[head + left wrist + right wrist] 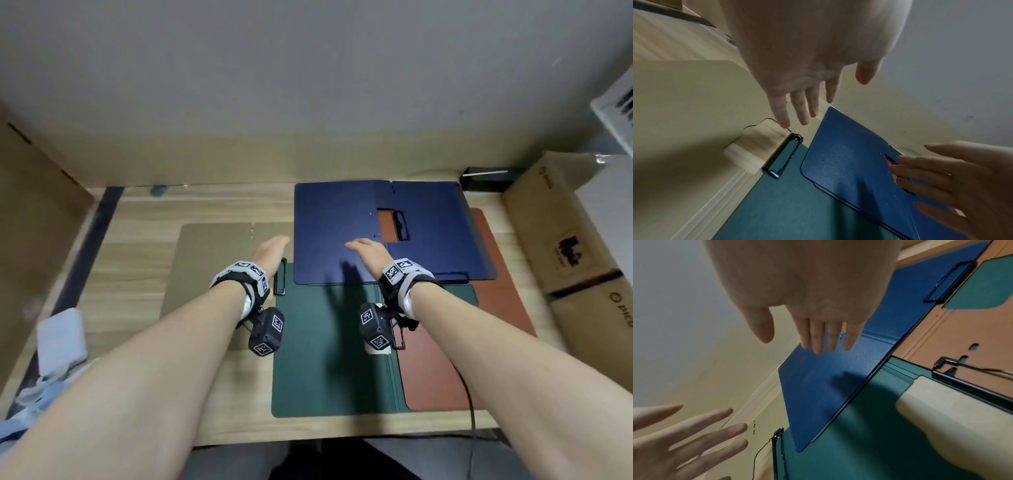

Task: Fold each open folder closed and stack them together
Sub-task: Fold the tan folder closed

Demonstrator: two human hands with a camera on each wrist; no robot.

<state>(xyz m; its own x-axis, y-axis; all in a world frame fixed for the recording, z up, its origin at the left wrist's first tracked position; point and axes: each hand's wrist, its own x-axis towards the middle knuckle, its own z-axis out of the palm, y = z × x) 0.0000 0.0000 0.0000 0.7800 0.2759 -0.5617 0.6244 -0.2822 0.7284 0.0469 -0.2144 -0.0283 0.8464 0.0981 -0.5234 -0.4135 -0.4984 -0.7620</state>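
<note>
Both grips hover above blue folder.

A wooden worktop is carrying everything. Against its right edge, stacked cardboard boxes are standing, and a small black box is lying at its far right corner, beside them. A folded grey cloth is sitting on its near left part. A cardboard panel is leaning along its left side.
</note>
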